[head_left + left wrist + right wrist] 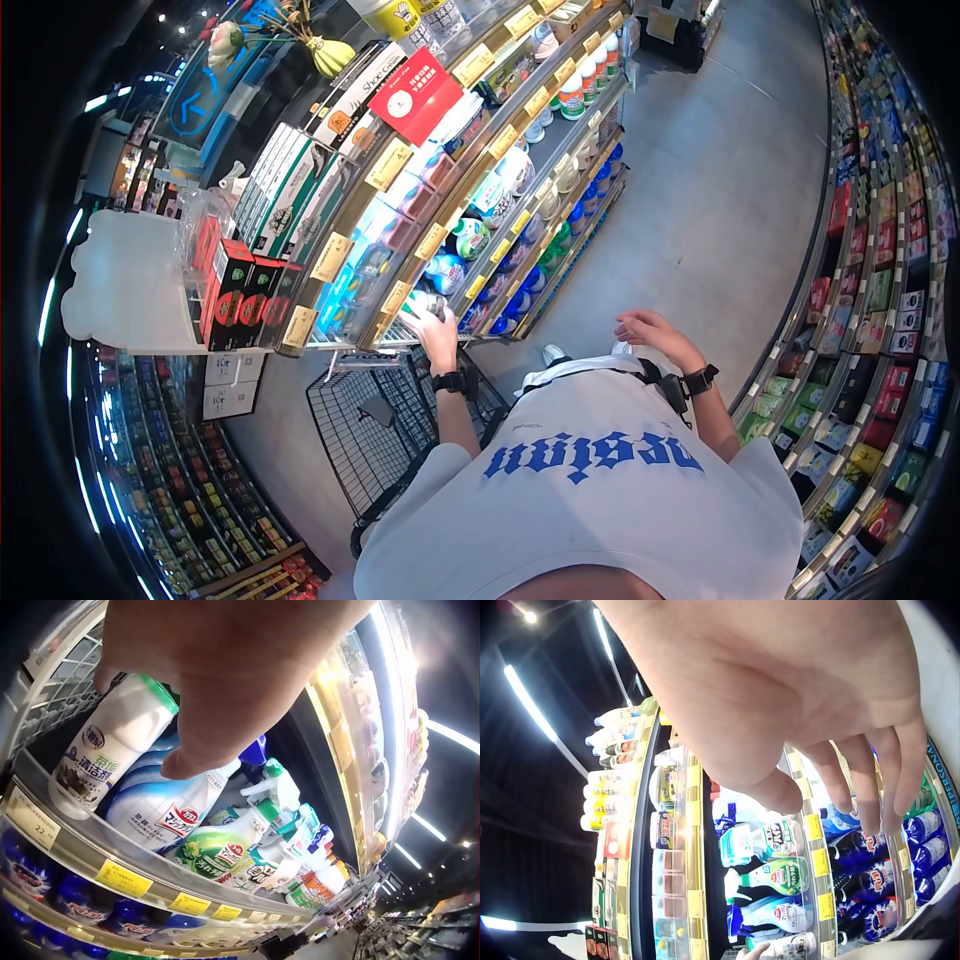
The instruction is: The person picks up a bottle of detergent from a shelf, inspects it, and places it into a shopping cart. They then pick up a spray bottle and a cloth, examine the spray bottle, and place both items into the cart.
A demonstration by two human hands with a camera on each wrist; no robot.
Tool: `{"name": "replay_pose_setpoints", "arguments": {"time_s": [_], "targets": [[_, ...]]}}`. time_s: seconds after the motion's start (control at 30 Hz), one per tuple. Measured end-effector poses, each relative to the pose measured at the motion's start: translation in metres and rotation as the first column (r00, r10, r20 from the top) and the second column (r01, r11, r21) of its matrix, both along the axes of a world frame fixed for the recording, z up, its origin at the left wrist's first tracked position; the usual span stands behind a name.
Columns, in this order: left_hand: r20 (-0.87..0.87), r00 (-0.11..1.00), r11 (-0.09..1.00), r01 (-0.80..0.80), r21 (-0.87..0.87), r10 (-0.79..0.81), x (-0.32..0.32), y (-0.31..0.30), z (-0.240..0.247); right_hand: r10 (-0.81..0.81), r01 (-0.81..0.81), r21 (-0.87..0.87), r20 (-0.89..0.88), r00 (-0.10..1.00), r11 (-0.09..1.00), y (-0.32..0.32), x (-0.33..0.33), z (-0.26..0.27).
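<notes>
My left hand (436, 338) reaches to the shelf front over a white cleaner bottle (109, 750) with a green cap. In the left wrist view the fingers reach past the bottle's far side, and the thumb hangs over a blue-and-white spray bottle (161, 799) beside it. A gap shows between thumb and white bottle; part of the cap is hidden under the palm. My right hand (655, 332) is held in the air before the body with loose fingers, nothing in it. A green-labelled spray bottle (217, 844) stands farther along the same shelf.
A black wire shopping cart (365, 430) stands beside the person, under the left arm. Blue bottles (82, 900) fill the shelf below, behind price tags (124, 879). Shoe cream boxes (350, 95) and a red sign (415, 97) top the unit. Another stocked shelf (870, 330) lines the aisle.
</notes>
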State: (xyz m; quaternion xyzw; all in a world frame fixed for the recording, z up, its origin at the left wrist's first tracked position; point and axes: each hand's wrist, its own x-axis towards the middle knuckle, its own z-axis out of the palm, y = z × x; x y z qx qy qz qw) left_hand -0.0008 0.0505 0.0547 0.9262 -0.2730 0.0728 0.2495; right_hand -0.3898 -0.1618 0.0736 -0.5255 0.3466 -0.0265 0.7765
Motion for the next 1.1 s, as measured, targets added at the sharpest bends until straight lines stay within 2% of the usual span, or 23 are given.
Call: {"name": "replay_pose_setpoints", "arguments": {"time_s": [0.13, 0.2, 0.27, 0.33, 0.37, 0.4, 0.47, 0.53, 0.6, 0.67, 0.73, 0.8, 0.87, 0.9, 0.97, 1.0, 1.03, 1.07, 1.1], "targets": [[-0.088, 0.996, 0.999, -0.012, 0.037, 0.016, -0.022, 0.003, 0.012, 0.034, -0.034, -0.001, -0.018, 0.999, 0.999, -0.008, -0.004, 0.003], [-0.204, 0.978, 0.998, -0.022, 0.054, 0.033, -0.029, 0.007, 0.011, 0.061, -0.061, 0.005, -0.016, 0.998, 0.998, -0.012, -0.007, 0.002], [-0.189, 0.981, 0.998, -0.028, 0.055, 0.038, -0.033, 0.021, -0.005, 0.088, -0.088, 0.003, -0.03, 0.996, 0.996, -0.018, -0.009, 0.0], [-0.33, 0.944, 0.999, 0.031, 0.034, -0.018, -0.043, 0.032, -0.009, 0.114, -0.113, 0.014, -0.003, 0.994, 0.993, -0.023, -0.015, -0.007], [-0.248, 0.968, 0.999, 0.023, -0.046, -0.034, -0.046, 0.044, -0.026, 0.122, -0.123, 0.029, 0.017, 0.992, 0.992, -0.026, -0.017, -0.011], [-0.242, 0.97, 0.999, 0.009, -0.049, -0.021, -0.054, 0.051, -0.017, 0.136, -0.137, 0.025, 0.023, 0.99, 0.99, -0.028, -0.018, -0.016], [-0.501, 0.863, 0.992, -0.005, 0.124, 0.067, -0.066, 0.063, 0.009, 0.172, -0.173, 0.063, 0.031, 0.985, 0.983, -0.033, -0.02, -0.027], [-0.335, 0.936, 0.976, -0.035, 0.217, 0.108, -0.064, 0.113, -0.028, 0.19, -0.193, 0.079, 0.047, 0.981, 0.978, -0.04, -0.018, -0.046], [-0.434, 0.815, 0.906, -0.24, 0.35, 0.384, -0.073, 0.156, -0.024, 0.256, -0.256, 0.115, 0.013, 0.967, 0.96, -0.04, -0.018, -0.061], [-0.331, 0.8, 0.833, -0.34, 0.437, 0.501, -0.096, 0.196, 0.002, 0.307, -0.304, 0.108, -0.003, 0.952, 0.946, -0.038, -0.013, -0.062], [-0.307, 0.713, 0.751, -0.461, 0.473, 0.631, -0.111, 0.255, 0.001, 0.367, -0.366, 0.03, 0.003, 0.93, 0.93, -0.034, -0.001, -0.059], [-0.377, 0.578, 0.687, -0.553, 0.471, 0.723, -0.126, 0.32, -0.009, 0.43, -0.429, 0.043, 0.006, 0.903, 0.902, -0.028, 0.009, -0.045], [-0.183, 0.423, 0.441, -0.664, 0.604, 0.887, -0.152, 0.356, -0.019, 0.455, -0.456, 0.041, 0.028, 0.89, 0.889, -0.018, 0.022, -0.032], [-0.18, 0.382, 0.409, -0.688, 0.599, 0.906, -0.161, 0.379, -0.029, 0.475, -0.475, 0.025, 0.009, 0.88, 0.88, -0.013, 0.027, -0.032], [-0.33, 0.452, 0.559, -0.637, 0.53, 0.828, -0.178, 0.425, -0.062, 0.532, -0.532, 0.022, 0.004, 0.847, 0.846, 0.0, 0.037, -0.031], [-0.323, 0.41, 0.522, -0.69, 0.502, 0.853, -0.186, 0.432, -0.072, 0.547, -0.547, 0.022, -0.007, 0.837, 0.837, 0.005, 0.042, -0.03], [-0.319, 0.432, 0.537, -0.675, 0.506, 0.844, -0.195, 0.429, -0.064, 0.58, -0.579, 0.02, -0.012, 0.815, 0.815, 0.012, 0.047, -0.029], [-0.315, 0.457, 0.554, -0.657, 0.511, 0.832, -0.201, 0.419, -0.044, 0.611, -0.611, 0.009, -0.019, 0.792, 0.792, 0.02, 0.052, -0.024], [-0.314, 0.421, 0.524, -0.657, 0.542, 0.851, -0.204, 0.411, -0.028, 0.635, -0.635, 0.007, -0.038, 0.772, 0.773, 0.029, 0.057, -0.017]]}}
